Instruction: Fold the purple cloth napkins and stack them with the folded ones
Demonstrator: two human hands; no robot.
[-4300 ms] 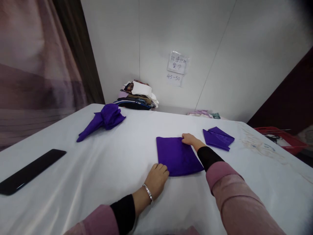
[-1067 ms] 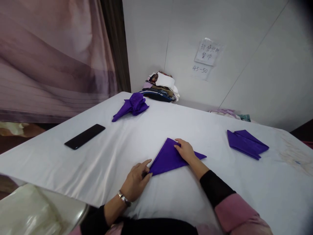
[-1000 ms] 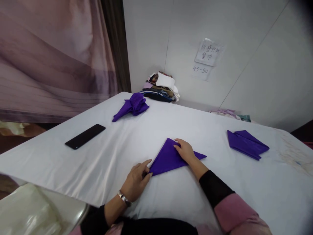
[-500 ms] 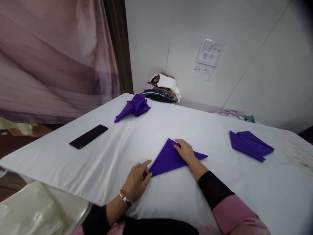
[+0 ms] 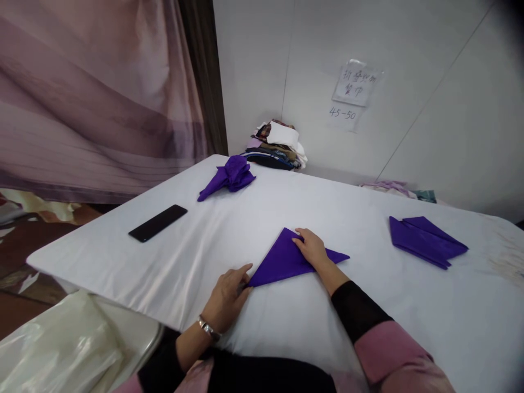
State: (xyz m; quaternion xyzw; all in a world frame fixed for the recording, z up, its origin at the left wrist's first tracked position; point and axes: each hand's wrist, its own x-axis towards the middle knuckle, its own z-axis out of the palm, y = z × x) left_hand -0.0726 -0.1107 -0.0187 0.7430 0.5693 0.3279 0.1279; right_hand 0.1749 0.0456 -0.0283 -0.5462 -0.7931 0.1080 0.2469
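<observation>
Mid-fold, I'd judge: that purple triangular cloth (image 5: pixel 278 265) lies between left fingers (image 5: pixel 244 268), parted at its corner, and right fingers (image 5: pixel 299 232), curled there, grip unclear; next probably wants firm creasing

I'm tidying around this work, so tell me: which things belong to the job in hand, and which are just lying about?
In the job:
purple triangle of cloth, right hand on it, left hand at its left corner
probably the bunched purple cloth and folded purple cloth, same colour, though untouched

Likely just lying about:
flat black object
stack of fabrics
pale plastic
</observation>
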